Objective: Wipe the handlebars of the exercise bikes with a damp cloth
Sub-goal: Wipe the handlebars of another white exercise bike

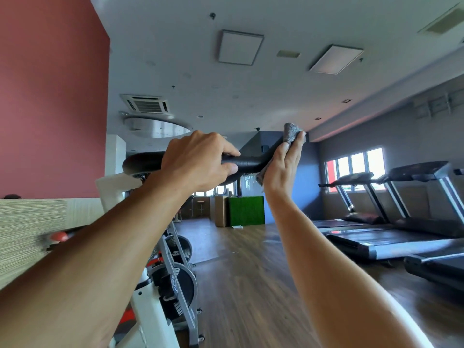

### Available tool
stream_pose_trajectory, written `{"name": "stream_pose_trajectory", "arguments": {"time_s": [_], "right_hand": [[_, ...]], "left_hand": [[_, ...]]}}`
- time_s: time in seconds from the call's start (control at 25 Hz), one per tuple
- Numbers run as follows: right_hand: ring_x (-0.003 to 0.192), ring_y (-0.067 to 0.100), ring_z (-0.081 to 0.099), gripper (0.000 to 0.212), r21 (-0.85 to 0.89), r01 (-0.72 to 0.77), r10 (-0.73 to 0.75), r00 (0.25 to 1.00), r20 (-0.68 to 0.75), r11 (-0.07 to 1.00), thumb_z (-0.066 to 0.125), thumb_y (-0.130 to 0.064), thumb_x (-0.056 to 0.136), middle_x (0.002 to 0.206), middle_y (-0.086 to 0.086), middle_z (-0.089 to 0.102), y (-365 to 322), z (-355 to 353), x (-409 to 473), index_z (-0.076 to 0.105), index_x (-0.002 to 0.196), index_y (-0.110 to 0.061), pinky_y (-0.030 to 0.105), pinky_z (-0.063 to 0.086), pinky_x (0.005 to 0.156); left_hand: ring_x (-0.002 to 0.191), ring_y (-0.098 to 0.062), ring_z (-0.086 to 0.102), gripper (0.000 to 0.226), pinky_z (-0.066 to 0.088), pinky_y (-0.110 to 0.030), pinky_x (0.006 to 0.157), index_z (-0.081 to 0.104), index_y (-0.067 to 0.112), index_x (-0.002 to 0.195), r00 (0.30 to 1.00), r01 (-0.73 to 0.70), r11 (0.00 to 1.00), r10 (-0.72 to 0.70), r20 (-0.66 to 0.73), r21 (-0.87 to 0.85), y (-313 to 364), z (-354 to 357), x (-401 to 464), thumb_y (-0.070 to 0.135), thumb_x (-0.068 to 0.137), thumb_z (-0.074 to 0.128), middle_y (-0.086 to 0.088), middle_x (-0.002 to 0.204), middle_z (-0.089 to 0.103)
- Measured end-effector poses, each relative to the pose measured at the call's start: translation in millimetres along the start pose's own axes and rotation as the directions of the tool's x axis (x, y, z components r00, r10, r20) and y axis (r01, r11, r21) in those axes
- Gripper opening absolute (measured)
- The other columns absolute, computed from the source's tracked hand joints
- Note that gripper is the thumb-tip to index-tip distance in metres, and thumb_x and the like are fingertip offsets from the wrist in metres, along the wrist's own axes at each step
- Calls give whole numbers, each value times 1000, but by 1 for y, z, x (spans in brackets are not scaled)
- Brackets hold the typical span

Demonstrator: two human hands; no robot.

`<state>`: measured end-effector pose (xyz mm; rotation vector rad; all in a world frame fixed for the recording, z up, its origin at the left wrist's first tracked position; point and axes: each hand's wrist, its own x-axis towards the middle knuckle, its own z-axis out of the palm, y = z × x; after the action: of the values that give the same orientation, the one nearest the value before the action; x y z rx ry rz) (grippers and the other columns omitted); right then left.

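A black padded handlebar (247,164) of a white exercise bike (148,315) runs across the middle of the view, its right end bending upward. My left hand (198,160) is wrapped around the bar's middle section. My right hand (283,167) presses a grey cloth (291,131) around the upturned right end, the palm facing me. Part of the cloth hangs below the bar beside my wrist. The bar's left end (140,163) shows beyond my left hand.
More exercise bikes with flywheels (180,280) line the left side by a red wall (50,96) and a wood-grain ledge (30,234). Treadmills (401,222) stand on the right by windows. A wooden floor (246,272) lies between. A green panel (246,210) stands at the back.
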<state>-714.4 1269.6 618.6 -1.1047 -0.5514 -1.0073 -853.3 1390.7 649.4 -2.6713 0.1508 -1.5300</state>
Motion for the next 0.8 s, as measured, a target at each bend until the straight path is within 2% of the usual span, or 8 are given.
{"name": "stream_pose_trajectory", "arguments": {"time_s": [0.12, 0.2, 0.28, 0.36, 0.44, 0.52, 0.72, 0.8], "right_hand": [[146, -3, -6, 50, -91, 202, -192, 975, 111, 975, 25, -24, 108, 164, -5, -13, -1, 1, -40, 14, 157, -19, 9, 0, 116], [150, 9, -8, 49, -145, 299, -276, 948, 158, 943, 22, -20, 107, 157, -20, -8, 4, -9, -30, 19, 155, -10, 30, 2, 124], [152, 25, -7, 53, -269, 244, -211, 966, 149, 932, 19, -24, 103, 162, -11, 0, 2, -18, -3, 24, 154, -8, 50, 3, 123], [152, 23, -8, 59, -337, 181, -135, 979, 155, 924, 18, -37, 99, 166, 2, -2, -2, -20, 10, 25, 155, -20, 48, -1, 123], [152, 21, -10, 57, -374, 348, -257, 927, 272, 859, 19, -41, 100, 166, 4, 4, 6, -19, -6, 33, 151, -21, 35, -4, 121], [153, 23, -2, 56, -378, 502, -372, 853, 367, 778, 19, -43, 100, 163, 5, 18, 12, -25, -15, 44, 144, -19, 31, -1, 120], [146, 32, 30, 60, -556, 543, -347, 837, 424, 630, 16, -46, 104, 143, 8, 50, 1, -44, 46, 63, 125, -16, 55, 16, 120], [138, 33, 41, 56, -518, 673, -390, 734, 556, 529, 20, -39, 105, 131, 8, 58, -1, -48, 38, 67, 117, -12, 53, 21, 118]], "left_hand": [[112, -23, 58, 33, 36, -33, 81, 60, 48, 121, 1000, 4, 1000, -4, -4, -2, 0, -1, -1, 50, 88, 63, 8, 118, 67], [110, -24, 59, 33, 35, -33, 81, 60, 48, 121, 1000, -2, 1000, 2, 1, -4, 1, -1, -1, 50, 89, 63, 8, 117, 68], [108, -25, 59, 32, 36, -34, 81, 60, 49, 121, 1000, -2, 1000, 2, 14, -6, 0, 0, -1, 50, 88, 63, 7, 115, 68], [109, -26, 59, 33, 36, -35, 81, 61, 48, 121, 1000, 12, 1000, -11, 24, -20, 0, 0, 0, 50, 88, 63, 5, 116, 68], [110, -28, 59, 34, 34, -36, 81, 60, 48, 122, 999, 31, 999, -31, 24, -28, 1, -1, -1, 51, 88, 63, 4, 119, 67], [109, -28, 60, 35, 35, -35, 81, 60, 47, 123, 999, 31, 999, -30, 15, -41, 2, -2, -2, 51, 88, 64, 3, 119, 67], [92, -26, 65, 33, 45, -33, 75, 61, 46, 121, 998, 28, 997, -25, 51, -76, 0, -3, 1, 49, 89, 62, 3, 103, 72], [89, -24, 67, 32, 44, -31, 70, 62, 46, 120, 998, 46, 995, -41, 57, -86, 0, -4, -2, 50, 89, 62, 5, 100, 73]]}}
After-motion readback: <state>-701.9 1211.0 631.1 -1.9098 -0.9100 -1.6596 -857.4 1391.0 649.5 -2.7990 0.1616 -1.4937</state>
